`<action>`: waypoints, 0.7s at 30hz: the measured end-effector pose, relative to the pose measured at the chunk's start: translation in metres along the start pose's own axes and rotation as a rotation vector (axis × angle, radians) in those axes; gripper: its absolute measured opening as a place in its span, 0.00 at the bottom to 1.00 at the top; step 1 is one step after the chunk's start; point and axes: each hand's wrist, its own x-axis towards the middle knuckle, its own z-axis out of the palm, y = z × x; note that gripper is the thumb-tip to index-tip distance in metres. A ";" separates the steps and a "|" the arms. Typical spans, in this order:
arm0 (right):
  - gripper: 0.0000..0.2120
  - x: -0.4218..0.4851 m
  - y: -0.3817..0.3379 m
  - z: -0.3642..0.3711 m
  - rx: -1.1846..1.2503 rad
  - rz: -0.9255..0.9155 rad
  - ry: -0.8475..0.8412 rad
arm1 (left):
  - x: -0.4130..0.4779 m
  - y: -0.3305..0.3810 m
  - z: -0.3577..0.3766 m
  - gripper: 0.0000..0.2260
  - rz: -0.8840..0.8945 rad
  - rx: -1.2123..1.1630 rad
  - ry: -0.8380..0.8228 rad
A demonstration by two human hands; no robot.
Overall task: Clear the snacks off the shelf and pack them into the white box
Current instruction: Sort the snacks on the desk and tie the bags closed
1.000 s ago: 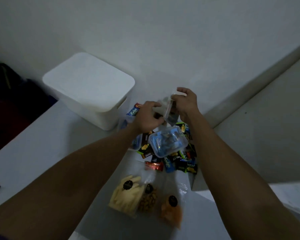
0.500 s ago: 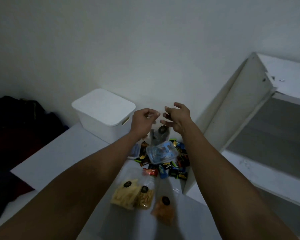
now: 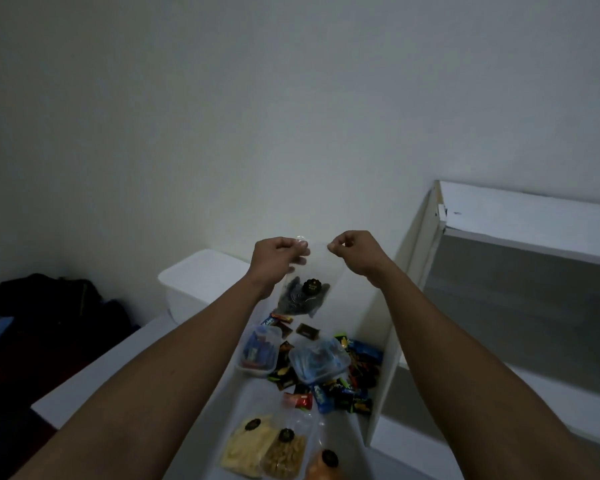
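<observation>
The left hand [image 3: 279, 258] and the right hand [image 3: 355, 252] are raised side by side. Each pinches a top corner of a clear bag [image 3: 303, 299] between thumb and curled fingers. The bag hangs in the air between and below the two hands, with dark snacks gathered at its bottom under a round black sticker.

Just beyond the left wrist, on its outer side, the white box [image 3: 201, 282] sits on the shelf [image 3: 246, 400] with its lid on.

Below the hands, between the two forearms, wrapped sweets [image 3: 343, 389] lie in a loose heap. Two clear tubs sit among them: the first tub [image 3: 258, 353] lies close to the left forearm, and the second tub [image 3: 317, 360] lies nearer the right one.

Closer to the elbows, three more bags lie flat and touch side by side: a pale yellow bag [image 3: 245, 448], a bag of nuts [image 3: 284, 459] and an orange bag [image 3: 324, 467].

A white upright panel [image 3: 385, 341] stands just beyond the right forearm. Well off to the outer side of the left arm lies a dark bundle of cloth [image 3: 49, 306].
</observation>
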 end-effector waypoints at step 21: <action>0.10 -0.021 -0.039 -0.005 -0.390 -0.247 -0.082 | -0.022 0.030 0.007 0.06 0.138 0.199 -0.047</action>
